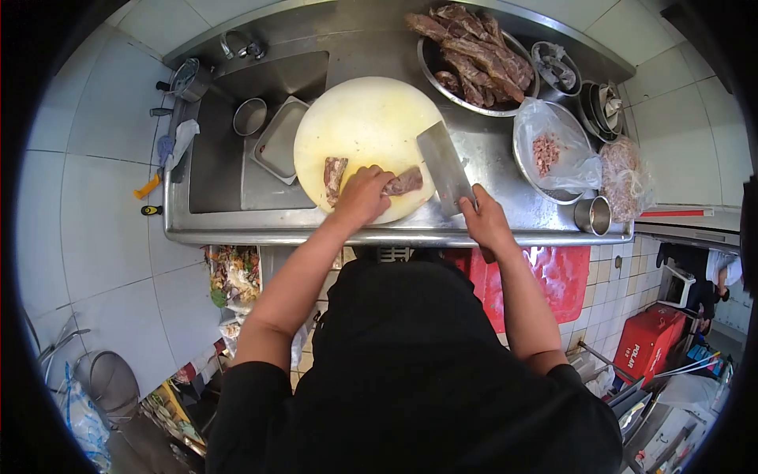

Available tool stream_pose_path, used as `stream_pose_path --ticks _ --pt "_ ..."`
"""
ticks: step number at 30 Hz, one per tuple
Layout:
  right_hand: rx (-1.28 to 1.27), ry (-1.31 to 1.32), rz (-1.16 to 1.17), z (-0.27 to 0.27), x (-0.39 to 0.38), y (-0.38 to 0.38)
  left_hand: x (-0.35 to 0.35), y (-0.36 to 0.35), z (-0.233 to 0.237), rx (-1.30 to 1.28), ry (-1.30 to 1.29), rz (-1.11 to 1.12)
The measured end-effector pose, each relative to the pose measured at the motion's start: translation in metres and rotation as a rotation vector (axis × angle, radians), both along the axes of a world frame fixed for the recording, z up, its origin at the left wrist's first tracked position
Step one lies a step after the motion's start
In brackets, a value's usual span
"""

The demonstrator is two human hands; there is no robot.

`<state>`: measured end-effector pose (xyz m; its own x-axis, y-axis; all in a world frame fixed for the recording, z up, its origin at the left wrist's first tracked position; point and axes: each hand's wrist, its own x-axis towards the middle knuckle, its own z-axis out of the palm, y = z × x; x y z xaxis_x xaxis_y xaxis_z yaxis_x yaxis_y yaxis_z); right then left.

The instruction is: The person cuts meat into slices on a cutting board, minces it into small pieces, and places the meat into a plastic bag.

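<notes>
A round, pale yellow cutting board [363,118] lies on the steel counter in front of me. My left hand [365,196] is closed over a piece of meat [405,182] near the board's front edge, and part of that piece is hidden under my fingers. A second piece of meat [335,175] lies on the board just left of that hand. In my right hand [485,220] is a cleaver [444,164], gripped by its handle. Its broad blade points away from me, with the tip end over the board's right edge, apart from the meat.
Behind the board, a large steel bowl [430,75] holds long meat pieces. A plastic-lined colander [525,170] with small meat bits, a bagged lump [624,178] and a steel cup [592,216] stand right. At left is a sink [209,178] with a rectangular tray [276,134].
</notes>
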<state>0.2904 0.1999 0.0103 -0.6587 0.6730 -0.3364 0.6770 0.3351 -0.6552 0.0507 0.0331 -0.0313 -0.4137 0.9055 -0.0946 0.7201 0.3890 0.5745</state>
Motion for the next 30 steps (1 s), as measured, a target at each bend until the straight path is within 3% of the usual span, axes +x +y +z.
stream_pose_path --ticks 2,7,9,14,18,21,30 --pt "0.02 0.029 0.006 0.005 0.002 -0.008 -0.029 0.009 -0.007 -0.001 0.166 -0.244" --pt "0.109 0.009 0.117 0.012 0.001 -0.028 -0.037 0.015 0.013 0.131 0.13 -0.047" --pt "0.133 -0.048 0.2 0.021 -0.003 -0.036 -0.036 0.011 0.007 0.036 -0.123 -0.067" --pt "0.164 -0.127 0.278 0.044 -0.004 -0.044 -0.031 -0.001 -0.011 0.182 -0.096 -0.074" --pt "0.198 -0.155 0.293 0.053 -0.01 -0.049 -0.022 -0.006 0.001 0.266 -0.092 -0.149" --pt "0.253 -0.199 0.362 0.064 -0.023 -0.057 -0.017 -0.007 -0.008 0.257 -0.007 -0.111" --pt "0.34 -0.282 0.468 0.062 -0.042 -0.062 -0.014 -0.003 -0.014 0.221 -0.109 -0.03"
